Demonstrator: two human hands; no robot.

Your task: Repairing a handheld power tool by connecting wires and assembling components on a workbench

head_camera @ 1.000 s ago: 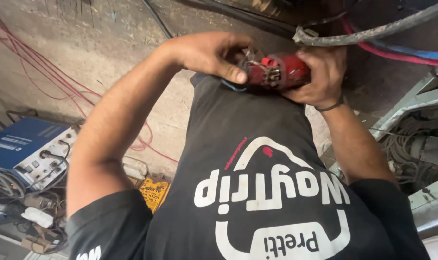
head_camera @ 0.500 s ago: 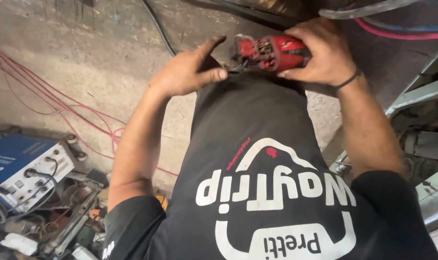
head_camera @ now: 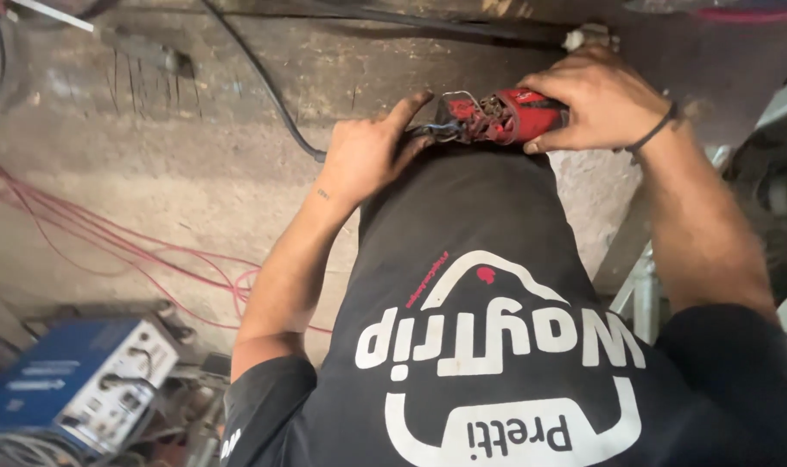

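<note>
The right hand (head_camera: 602, 102) is wrapped closed around the red power tool (head_camera: 504, 116), held against the black shirt (head_camera: 488, 259) at the person's front. The left hand (head_camera: 372, 151), fingers half spread, presses on the tool's bare metal end. The step looks like working that end; it calls for a steady grip.

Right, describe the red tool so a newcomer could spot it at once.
Start at the black shirt filling the lower frame and follow it to its top edge. There the right hand grips the red tool, the only bright red body here, with wires bared at its left end.
</note>
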